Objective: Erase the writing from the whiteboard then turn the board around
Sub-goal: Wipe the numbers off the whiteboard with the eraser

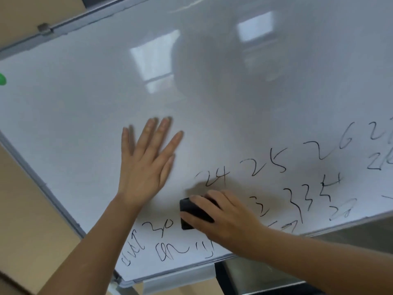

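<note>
A large whiteboard (89, 86) with a grey metal frame fills the view, tilted in the picture. Its upper part is bare white. Black handwritten numbers (268, 167) and scribbles cover the lower band, some smeared. My left hand (146, 165) lies flat on the board with its fingers spread, just left of the writing. My right hand (223, 216) presses a black eraser (191, 211) against the board below the "24", among the numbers. The eraser's right half is hidden under my fingers.
A green magnet (2, 79) sits at the board's far left edge. A grey marker tray (180, 277) runs along the bottom frame. A beige wall (27, 209) shows at the left. Dark stand parts (225, 279) are below the board.
</note>
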`<state>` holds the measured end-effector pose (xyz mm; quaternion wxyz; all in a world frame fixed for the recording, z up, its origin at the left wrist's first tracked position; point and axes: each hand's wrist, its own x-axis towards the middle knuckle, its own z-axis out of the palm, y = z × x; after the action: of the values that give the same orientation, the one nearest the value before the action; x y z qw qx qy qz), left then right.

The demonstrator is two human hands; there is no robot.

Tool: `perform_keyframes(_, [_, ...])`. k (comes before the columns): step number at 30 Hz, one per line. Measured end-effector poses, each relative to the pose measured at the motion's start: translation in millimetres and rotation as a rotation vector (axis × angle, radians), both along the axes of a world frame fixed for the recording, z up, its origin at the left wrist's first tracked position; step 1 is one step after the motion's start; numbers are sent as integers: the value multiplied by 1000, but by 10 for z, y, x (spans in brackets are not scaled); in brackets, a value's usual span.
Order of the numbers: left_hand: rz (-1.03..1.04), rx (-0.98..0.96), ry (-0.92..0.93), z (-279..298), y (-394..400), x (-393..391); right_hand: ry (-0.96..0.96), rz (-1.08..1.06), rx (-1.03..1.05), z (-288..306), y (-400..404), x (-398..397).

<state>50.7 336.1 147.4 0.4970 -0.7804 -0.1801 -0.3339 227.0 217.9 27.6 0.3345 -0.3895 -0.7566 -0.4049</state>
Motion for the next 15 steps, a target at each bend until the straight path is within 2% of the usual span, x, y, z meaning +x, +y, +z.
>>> perform_keyframes(5, [-16,16,47,106,134,269,64,-28,24,-114,87,151])
perform_keyframes(12, [-20,18,45,63,193,339,237,-157,237,214,300,318])
perform_keyframes(15, [-26,20,46,58,197,327,189,-147,232,92,398,267])
